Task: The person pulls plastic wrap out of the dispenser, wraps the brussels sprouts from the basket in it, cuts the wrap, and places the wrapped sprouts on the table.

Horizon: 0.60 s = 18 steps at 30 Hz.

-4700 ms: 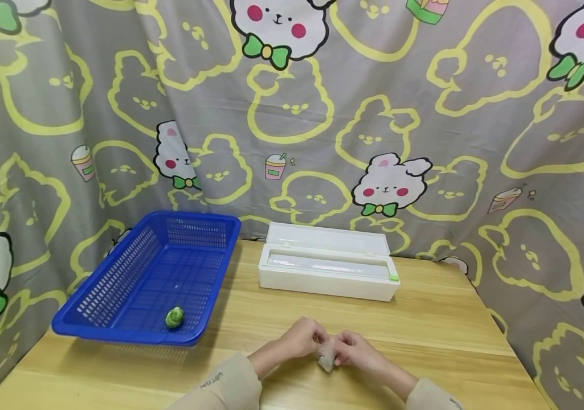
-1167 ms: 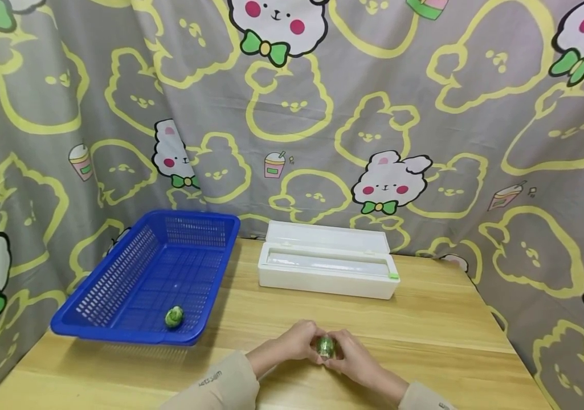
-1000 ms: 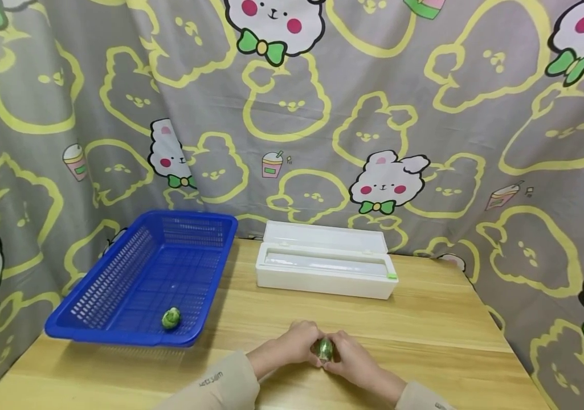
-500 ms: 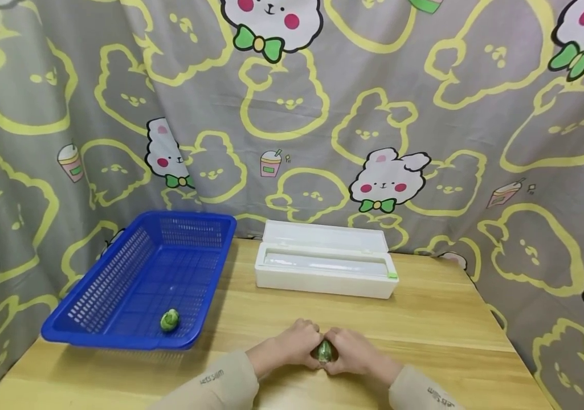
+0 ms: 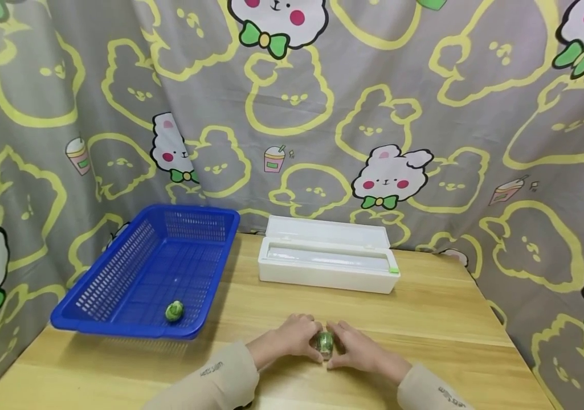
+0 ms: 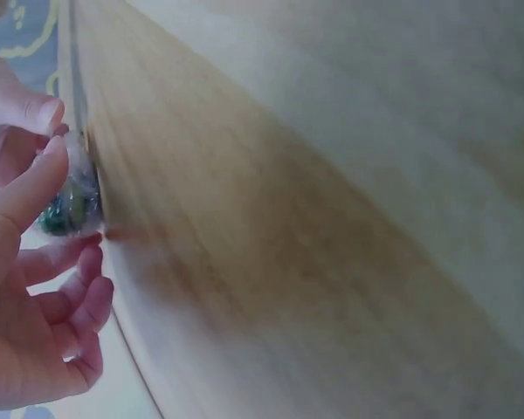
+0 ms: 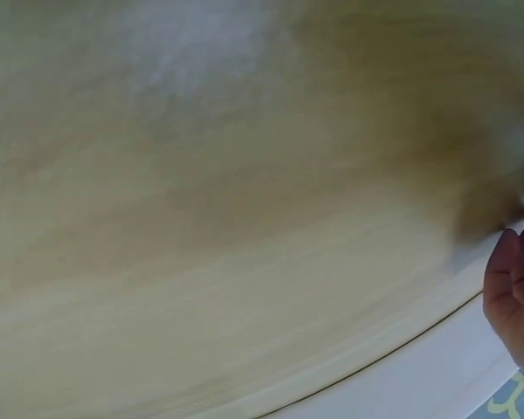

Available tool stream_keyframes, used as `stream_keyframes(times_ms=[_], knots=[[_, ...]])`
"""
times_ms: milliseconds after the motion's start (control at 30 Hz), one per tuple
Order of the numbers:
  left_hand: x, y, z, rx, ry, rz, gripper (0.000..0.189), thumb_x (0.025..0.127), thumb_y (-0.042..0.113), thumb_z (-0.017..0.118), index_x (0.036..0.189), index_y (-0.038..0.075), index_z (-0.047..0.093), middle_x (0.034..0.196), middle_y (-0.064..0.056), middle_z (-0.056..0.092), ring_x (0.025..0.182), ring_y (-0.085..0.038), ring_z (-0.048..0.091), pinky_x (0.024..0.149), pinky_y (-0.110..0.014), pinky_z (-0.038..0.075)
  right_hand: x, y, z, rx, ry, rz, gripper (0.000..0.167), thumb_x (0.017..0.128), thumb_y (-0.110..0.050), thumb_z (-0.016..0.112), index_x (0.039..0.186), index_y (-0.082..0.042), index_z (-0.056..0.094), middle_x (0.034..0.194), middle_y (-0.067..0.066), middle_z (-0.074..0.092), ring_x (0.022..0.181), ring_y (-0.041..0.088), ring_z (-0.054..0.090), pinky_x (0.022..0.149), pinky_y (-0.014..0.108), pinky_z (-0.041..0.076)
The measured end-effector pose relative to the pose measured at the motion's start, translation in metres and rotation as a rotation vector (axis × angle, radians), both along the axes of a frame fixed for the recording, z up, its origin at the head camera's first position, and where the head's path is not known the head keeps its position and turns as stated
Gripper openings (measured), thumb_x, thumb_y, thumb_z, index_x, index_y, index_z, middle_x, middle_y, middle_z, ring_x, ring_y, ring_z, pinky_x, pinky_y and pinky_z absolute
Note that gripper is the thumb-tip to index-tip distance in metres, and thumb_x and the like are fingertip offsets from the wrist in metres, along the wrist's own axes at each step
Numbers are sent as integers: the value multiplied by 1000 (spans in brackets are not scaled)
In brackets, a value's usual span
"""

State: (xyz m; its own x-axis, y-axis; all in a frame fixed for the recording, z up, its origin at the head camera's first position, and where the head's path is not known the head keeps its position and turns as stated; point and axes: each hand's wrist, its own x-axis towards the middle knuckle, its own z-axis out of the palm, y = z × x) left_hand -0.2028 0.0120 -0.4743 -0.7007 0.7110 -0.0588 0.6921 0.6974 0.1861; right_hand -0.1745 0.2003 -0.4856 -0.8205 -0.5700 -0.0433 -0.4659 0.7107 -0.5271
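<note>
A Brussels sprout [image 5: 325, 343] in clear plastic film sits between both hands near the front middle of the table. My left hand [image 5: 297, 336] holds it from the left, thumb and fingers curved round it. From the right, my right hand [image 5: 358, 348] curves its thumb and fingers about the sprout. In the left wrist view, shiny crinkled film covers the sprout [image 6: 70, 205] between the left thumb and fingers, and the other thumb touches near its top. The right wrist view catches only part of the right hand [image 7: 517, 288]; the sprout is hardly visible there.
A blue plastic basket [image 5: 84, 326] stands at the left with one unwrapped Brussels sprout [image 5: 174, 311] inside. Behind the hands is a white cling film dispenser [image 5: 327, 278], lid raised. A small dark thing shows under the left sleeve. A patterned curtain [image 5: 302, 114] hangs behind the table [image 5: 445, 319].
Earliest, the hands were gathering greyish film. Later the wrapped green sprout showed between them, pressed closely. Now the fingers are spread a little wider around it. The basket and dispenser stayed put.
</note>
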Motion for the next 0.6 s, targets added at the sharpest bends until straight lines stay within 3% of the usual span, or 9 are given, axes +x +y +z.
stream_keyframes(times_ms=[100, 200, 367, 467, 600], knots=[[0, -4, 0, -6, 0, 7, 54, 63, 47, 76, 103, 13, 62, 79, 7, 55, 71, -5, 47, 66, -23, 38, 4, -1, 1, -19, -14, -10, 89, 73, -43, 70, 133, 11, 33, 125, 28, 44, 114, 42, 46, 94, 54, 36], [-2, -13, 0, -11, 7, 0, 56, 64, 47, 76, 104, 11, 62, 74, 7, 52, 68, -7, 47, 63, -24, 39, 5, -5, 1, -19, -9, 4, 89, 73, -44, 70, 133, 10, 33, 120, 20, 47, 109, 36, 50, 93, 50, 39], [-2, -28, 4, 20, -19, 34, 57, 66, 45, 75, 111, 12, 61, 72, 8, 52, 71, -9, 50, 67, -28, 42, 6, -9, -1, -16, -7, 9, 87, 74, -46, 68, 133, 7, 33, 119, 18, 47, 105, 34, 53, 88, 49, 43], [-2, -35, 7, 49, -41, 80, 56, 68, 44, 74, 114, 14, 61, 74, 7, 55, 74, -10, 53, 72, -31, 43, 6, -10, -2, -21, 6, 4, 74, 77, -45, 66, 127, 2, 39, 113, 11, 49, 96, 27, 56, 81, 41, 49], [-3, -43, 10, 79, -33, 107, 55, 69, 44, 74, 114, 14, 61, 75, 7, 57, 72, -9, 52, 69, -29, 42, 4, -10, -2, -12, 47, -5, 57, 79, -41, 66, 117, -3, 46, 106, 3, 50, 88, 18, 56, 72, 30, 49]])
